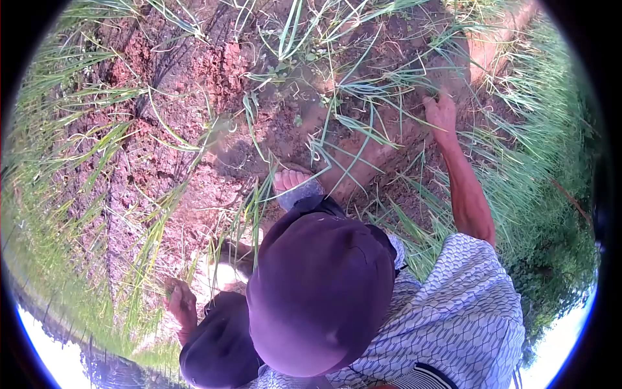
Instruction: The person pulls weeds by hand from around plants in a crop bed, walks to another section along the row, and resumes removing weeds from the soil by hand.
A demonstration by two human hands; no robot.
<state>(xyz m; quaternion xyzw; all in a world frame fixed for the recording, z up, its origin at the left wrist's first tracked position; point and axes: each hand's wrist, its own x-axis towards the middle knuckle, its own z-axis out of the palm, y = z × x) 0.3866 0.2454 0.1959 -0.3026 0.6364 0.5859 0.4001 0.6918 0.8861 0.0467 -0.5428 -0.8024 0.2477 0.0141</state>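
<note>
My right hand [442, 115] reaches down to the soil at upper right, among thin green onion plants [379, 87]. Its fingers bend together toward the ground, and their tips are blurred, so whatever they grip is hidden. My left hand [181, 301] is low on the left, beside a dark covered knee [220, 343]. That hand looks curled closed near yellowish-green leaves [152, 253], and its contents cannot be made out.
Reddish-brown, cloddy soil [223, 74] lies between the plants. A bare foot [291, 180] rests on it near the middle. A large rounded purple cloth shape [321, 298] hides the lower centre, beside a patterned shirt [453, 305]. Dense greenery [551, 188] grows at right.
</note>
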